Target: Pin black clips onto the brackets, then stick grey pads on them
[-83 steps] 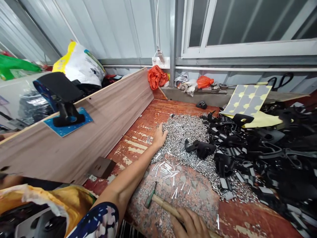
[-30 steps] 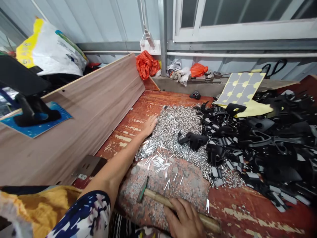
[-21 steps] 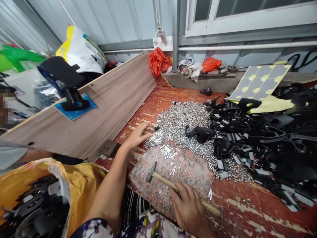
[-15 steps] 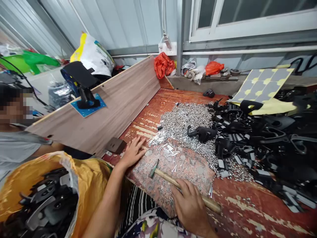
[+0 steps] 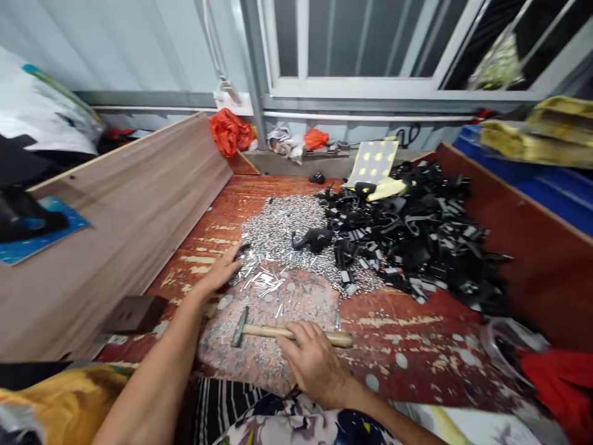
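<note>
Worn red-painted wooden worktop (image 5: pixel 407 346) runs from a grey wall and window to the near edge, where a speckled stone slab (image 5: pixel 241 361) lies. The right hand (image 5: pixel 311 363) rests on it, fingers curled over the handle of a small wooden-handled hammer (image 5: pixel 264 331) lying flat. The left hand (image 5: pixel 221 272) lies open, fingers spread, touching the near-left fringe of a heap of small silver metal pins (image 5: pixel 282 228) at mid-worktop. A pile of black plastic parts (image 5: pixel 412 232) lies towards the right edge.
</note>
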A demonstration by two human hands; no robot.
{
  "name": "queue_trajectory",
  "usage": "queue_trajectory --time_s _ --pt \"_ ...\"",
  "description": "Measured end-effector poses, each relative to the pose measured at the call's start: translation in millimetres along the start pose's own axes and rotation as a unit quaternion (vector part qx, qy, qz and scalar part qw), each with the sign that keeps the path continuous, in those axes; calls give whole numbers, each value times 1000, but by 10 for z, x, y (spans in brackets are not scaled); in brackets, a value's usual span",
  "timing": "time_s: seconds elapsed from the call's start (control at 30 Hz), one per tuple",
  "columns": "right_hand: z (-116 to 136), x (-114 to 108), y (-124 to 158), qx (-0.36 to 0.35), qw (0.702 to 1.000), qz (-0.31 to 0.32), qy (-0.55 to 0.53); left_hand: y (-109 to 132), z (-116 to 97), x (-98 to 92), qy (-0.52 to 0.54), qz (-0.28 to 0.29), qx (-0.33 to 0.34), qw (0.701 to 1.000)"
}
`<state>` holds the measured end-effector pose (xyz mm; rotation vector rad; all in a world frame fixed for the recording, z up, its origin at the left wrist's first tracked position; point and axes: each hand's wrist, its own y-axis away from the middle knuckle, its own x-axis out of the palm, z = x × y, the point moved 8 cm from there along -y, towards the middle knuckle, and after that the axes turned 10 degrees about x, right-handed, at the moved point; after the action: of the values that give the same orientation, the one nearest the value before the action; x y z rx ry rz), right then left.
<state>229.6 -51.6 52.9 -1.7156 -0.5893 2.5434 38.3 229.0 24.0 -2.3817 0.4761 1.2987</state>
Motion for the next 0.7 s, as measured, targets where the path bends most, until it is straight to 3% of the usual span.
queue_trajectory --time_s 0.07,0.17,0.33,0.5,0.57,0.63,0.7 --pt "-122 -77 11 29 998 7 48 64 -62 -153 28 -50 -9 998" --pt "-327 -139 81 83 990 18 114 354 -121 -349 48 -159 -61 984" --pt "-439 -92 231 107 978 57 173 716 -197 -395 101 -267 -109 952" --pt "-621 -75 314 183 971 153 7 1101 -279 -586 154 -391 -148 895" --pt "-661 -42 238 200 960 158 -118 1386 -472 -653 176 -453 -136 863" --pt "-649 51 71 208 940 147 -228 1698 -754 -688 222 -519 -69 822" --pt "-550 211 -171 207 922 138 -296 1923 -1046 -655 231 -516 -3 825"
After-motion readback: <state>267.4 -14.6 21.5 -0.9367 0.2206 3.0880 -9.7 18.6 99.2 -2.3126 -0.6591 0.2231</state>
